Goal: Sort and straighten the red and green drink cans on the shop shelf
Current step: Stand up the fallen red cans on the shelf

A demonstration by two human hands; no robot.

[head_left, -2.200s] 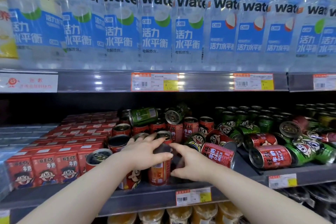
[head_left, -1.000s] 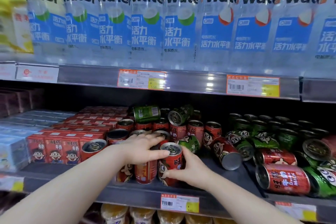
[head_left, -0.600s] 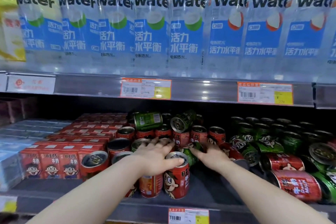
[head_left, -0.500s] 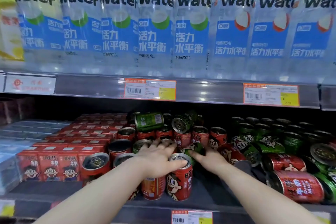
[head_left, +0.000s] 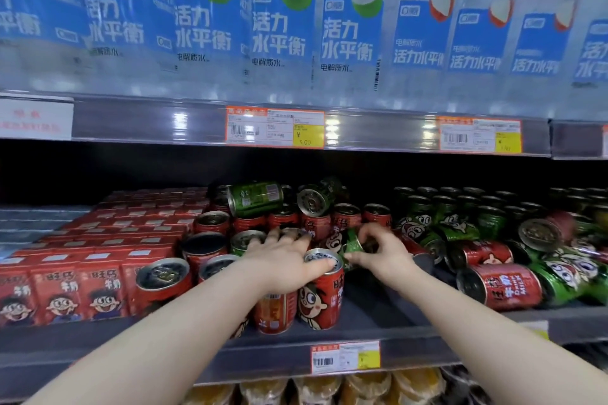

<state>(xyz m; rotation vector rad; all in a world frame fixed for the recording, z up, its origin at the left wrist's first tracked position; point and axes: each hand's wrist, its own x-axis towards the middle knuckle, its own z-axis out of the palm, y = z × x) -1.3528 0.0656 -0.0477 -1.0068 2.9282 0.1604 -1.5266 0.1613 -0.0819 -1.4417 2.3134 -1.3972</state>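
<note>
The left hand (head_left: 283,260) is laid flat, fingers spread, over the tops of upright red cans at centre frame; its thumb rests on the lid of the front red can (head_left: 320,296), and nothing is gripped. The right hand (head_left: 378,251) is closed around a small green can (head_left: 353,245), held tilted just right of that red can. Toppled red and green cans (head_left: 503,286) are seen lying on the shelf (head_left: 378,322) at right frame. Upright green cans (head_left: 444,207) are ranked behind them. Red milk cartons (head_left: 65,293) occupy the left of the frame. Water bottles (head_left: 279,29) are lined along the upper shelf.
</note>
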